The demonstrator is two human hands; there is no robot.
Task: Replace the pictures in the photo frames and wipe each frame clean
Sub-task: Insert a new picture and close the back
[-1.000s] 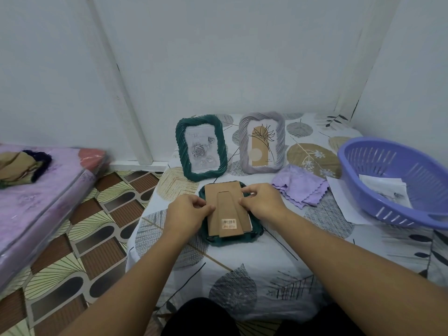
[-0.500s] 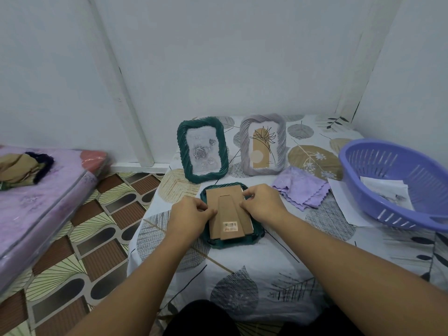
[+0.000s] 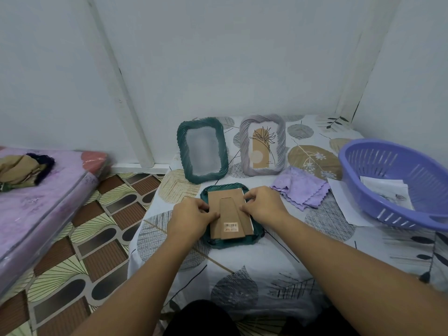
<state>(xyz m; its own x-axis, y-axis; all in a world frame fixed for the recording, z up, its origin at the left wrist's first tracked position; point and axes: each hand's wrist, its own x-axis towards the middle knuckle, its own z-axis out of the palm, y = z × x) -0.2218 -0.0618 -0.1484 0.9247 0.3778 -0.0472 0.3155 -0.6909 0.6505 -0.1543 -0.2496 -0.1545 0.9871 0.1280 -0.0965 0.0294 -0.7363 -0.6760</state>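
**Both hands on the face-down frame**

A dark green ribbed photo frame (image 3: pixel 231 242) lies face down on the leaf-patterned bench (image 3: pixel 254 275). Left hand (image 3: pixel 191 220) and right hand (image 3: pixel 263 206) pinch the side edges of its brown cardboard backing (image 3: pixel 229 209) with curled fingers.

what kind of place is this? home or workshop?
Most likely a home, perhaps a bedroom corner: a mattress wrapped in plastic lies on the patterned floor, and the low table wears a leaf-print cloth, with decorative photo frames against plain white walls.
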